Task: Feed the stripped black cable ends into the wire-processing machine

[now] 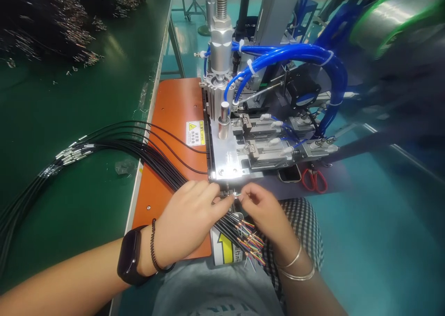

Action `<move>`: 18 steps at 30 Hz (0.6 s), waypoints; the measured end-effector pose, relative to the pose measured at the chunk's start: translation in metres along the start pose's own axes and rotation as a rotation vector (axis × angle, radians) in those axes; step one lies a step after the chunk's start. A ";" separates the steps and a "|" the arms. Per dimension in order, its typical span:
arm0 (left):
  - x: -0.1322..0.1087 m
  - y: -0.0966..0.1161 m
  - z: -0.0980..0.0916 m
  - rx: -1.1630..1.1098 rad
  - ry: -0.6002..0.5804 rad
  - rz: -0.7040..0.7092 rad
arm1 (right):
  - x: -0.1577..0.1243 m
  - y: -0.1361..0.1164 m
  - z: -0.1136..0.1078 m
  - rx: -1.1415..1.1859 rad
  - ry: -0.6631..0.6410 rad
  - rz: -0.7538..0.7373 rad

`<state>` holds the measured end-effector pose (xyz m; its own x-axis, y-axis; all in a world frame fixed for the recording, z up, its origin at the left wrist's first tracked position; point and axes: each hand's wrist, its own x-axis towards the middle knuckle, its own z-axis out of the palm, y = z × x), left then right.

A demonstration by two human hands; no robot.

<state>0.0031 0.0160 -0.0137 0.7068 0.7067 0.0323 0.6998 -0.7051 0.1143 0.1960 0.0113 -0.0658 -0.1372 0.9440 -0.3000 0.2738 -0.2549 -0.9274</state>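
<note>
A thick bundle of black cables [163, 165] runs from the green table across the orange board. Its stripped ends [252, 244] fan out in coloured wires at the board's front edge. My left hand [191, 214] lies over the bundle, thumb and fingers closed on a cable by the front of the metal press [227, 161]. Close beside it, my right hand [260, 207] pinches a thin, pale wire end just off the left thumb tip. Both sets of fingertips almost meet under the press's front edge. Most of the held cable is hidden by my left hand.
Blue air hoses [295, 52] arch over the press. To its right lie red-handled scissors [314, 180] and a phone [290, 173]. Silver connectors [74, 154] lie with the cables on the green table [86, 205]. A green-rimmed spool [399, 17] stands at upper right.
</note>
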 end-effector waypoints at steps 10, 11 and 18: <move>0.006 0.006 -0.007 0.089 -0.080 0.000 | 0.000 -0.002 0.001 -0.014 0.030 -0.037; 0.007 0.008 -0.008 0.102 -0.090 -0.009 | 0.000 -0.001 0.002 0.002 0.020 -0.035; 0.004 0.010 -0.003 0.119 -0.030 0.001 | 0.001 0.003 0.006 0.144 0.056 -0.052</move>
<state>0.0121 0.0119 -0.0098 0.7090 0.7052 0.0025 0.7052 -0.7090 -0.0048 0.1909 0.0105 -0.0702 -0.0931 0.9660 -0.2413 0.1277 -0.2288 -0.9651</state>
